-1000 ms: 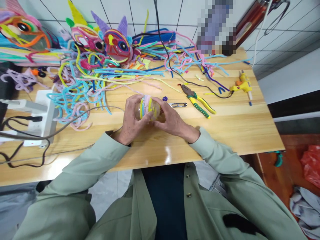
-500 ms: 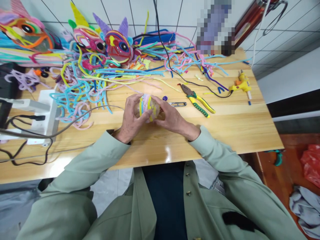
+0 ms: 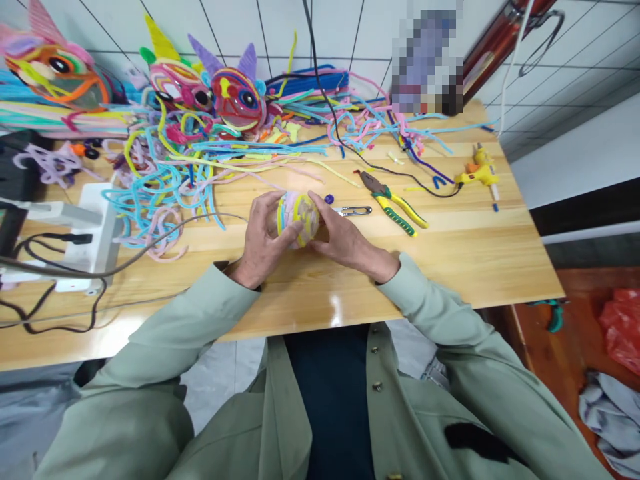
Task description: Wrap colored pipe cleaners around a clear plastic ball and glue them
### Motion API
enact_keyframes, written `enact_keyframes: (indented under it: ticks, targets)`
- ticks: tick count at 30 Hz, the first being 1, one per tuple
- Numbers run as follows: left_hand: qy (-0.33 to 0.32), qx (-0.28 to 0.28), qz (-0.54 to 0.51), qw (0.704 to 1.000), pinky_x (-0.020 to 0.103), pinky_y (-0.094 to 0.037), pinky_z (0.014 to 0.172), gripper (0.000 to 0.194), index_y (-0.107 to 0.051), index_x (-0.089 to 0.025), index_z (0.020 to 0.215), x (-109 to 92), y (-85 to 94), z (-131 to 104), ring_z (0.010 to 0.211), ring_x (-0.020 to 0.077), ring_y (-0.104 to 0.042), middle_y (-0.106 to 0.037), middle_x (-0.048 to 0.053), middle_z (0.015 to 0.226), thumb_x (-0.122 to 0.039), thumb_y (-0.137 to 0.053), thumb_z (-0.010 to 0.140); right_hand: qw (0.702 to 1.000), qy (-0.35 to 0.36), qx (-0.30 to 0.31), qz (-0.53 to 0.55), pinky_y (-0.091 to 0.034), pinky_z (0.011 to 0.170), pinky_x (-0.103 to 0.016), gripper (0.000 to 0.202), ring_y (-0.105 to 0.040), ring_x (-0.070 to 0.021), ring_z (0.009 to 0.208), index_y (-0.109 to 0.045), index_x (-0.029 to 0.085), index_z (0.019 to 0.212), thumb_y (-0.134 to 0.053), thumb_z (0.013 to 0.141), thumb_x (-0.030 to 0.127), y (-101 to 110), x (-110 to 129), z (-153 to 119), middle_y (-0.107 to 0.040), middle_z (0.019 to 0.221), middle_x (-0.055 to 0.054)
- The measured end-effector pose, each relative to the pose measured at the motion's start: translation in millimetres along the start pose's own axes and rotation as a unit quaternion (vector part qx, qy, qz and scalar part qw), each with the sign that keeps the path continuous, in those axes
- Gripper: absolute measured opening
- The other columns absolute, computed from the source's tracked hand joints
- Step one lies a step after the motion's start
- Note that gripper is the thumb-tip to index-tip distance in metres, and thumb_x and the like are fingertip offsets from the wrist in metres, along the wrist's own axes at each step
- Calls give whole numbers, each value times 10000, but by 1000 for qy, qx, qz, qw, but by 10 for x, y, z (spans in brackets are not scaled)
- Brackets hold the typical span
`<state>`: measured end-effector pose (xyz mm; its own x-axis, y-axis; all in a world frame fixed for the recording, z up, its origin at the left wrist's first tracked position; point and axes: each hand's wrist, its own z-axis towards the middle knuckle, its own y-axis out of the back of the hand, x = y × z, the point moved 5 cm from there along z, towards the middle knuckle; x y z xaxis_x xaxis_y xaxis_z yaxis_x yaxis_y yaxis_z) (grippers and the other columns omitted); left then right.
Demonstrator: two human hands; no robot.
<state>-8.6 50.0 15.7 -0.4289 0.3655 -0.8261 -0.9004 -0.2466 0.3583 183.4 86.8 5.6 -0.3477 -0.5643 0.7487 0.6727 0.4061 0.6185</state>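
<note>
Head view: holding a striped ball (image 3: 306,213) around the middle of the counter (image 3: 465,247), with left grip (image 3: 265,230) and right grip (image 3: 344,230) clamped on opposite sides; can't tell whether resting or lifted. Probably pressing or checking the strips (image 3: 289,212) on it, so likely calling for a steady hold and gentle pressure next. Got snips (image 3: 346,211), pliers (image 3: 385,192) and a glue gun (image 3: 483,175) to the right, pipe cleaners (image 3: 255,147) heaped along the back, tiled wall (image 3: 335,40) past those.

Red bag (image 3: 621,327) near grey cloth (image 3: 611,417)
</note>
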Motion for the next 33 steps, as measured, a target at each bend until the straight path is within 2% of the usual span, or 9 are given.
enact_keyframes:
  ticks: [4,8,14,17,20,23,26,29,33]
  targets:
    - [13,-20,-34,999,543,-505,1238,671,-621,-291,1442,61,28,11,1388,332,-624,-655,99,1429,-717,-775,947,999,-30,-6,24,-549,1240,-579,1068,-625,-354,1493,-169,273,1789,-802,932,345,30,-34,-21,-436,1791,-172]
    - [29,-37,-78,996,513,-527,1213,672,-622,-304,1409,123,47,31,1358,317,-645,-674,74,1404,-751,-778,931,999,-18,-28,38,-574,1195,-600,1054,-657,-353,1421,-221,284,1776,-825,942,511,67,-51,-26,-471,1758,-188]
    - [46,-46,-110,992,485,-545,1181,655,-638,-299,1376,79,38,28,1327,316,-661,-686,72,1380,-740,-792,916,999,-16,-24,16,-592,1177,-560,882,-707,-336,1365,-397,227,1707,-792,970,508,41,-70,-26,-606,1655,-184]
    - [54,-47,-100,992,497,-529,1199,672,-627,-298,1380,55,36,25,1351,326,-649,-674,77,1402,-750,-784,908,999,-32,-31,6,-581,1192,-551,912,-695,-341,1399,-393,210,1711,-812,957,508,51,-61,-38,-620,1641,-191]
    - [81,-52,-124,988,508,-529,1203,724,-623,-300,1363,85,31,35,1358,334,-649,-678,78,1396,-773,-812,848,999,-32,-40,13,-584,1180,-565,979,-683,-349,1416,-349,234,1735,-818,947,576,66,-41,-45,-619,1639,-197]
    - [129,-54,-206,968,497,-551,1177,698,-626,-325,1329,119,13,57,1339,323,-675,-700,61,1375,-747,-834,813,998,-15,-56,39,-606,1139,-564,1049,-671,-353,1432,-302,254,1752,-801,933,679,90,-17,-41,-590,1670,-204]
    - [169,-39,-294,940,484,-594,1122,549,-646,-341,1263,97,-9,88,1330,313,-698,-731,45,1354,-677,-801,857,996,0,-76,45,-620,1115,-542,976,-680,-341,1437,-337,267,1735,-726,970,731,131,18,-40,-632,1637,-187]
    - [192,-9,-354,915,499,-630,1087,436,-683,-315,1194,47,-23,123,1364,333,-694,-751,50,1364,-629,-757,901,993,21,-111,30,-629,1108,-506,836,-716,-308,1399,-397,253,1703,-647,1039,693,185,83,-59,-711,1551,-163]
    - [238,15,-406,882,529,-669,1049,446,-733,-268,1145,44,-38,141,1383,375,-701,-791,73,1331,-655,-708,924,988,19,-153,-15,-621,1129,-484,643,-766,-273,1307,-519,260,1623,-600,1090,610,235,151,-98,-794,1427,-119]
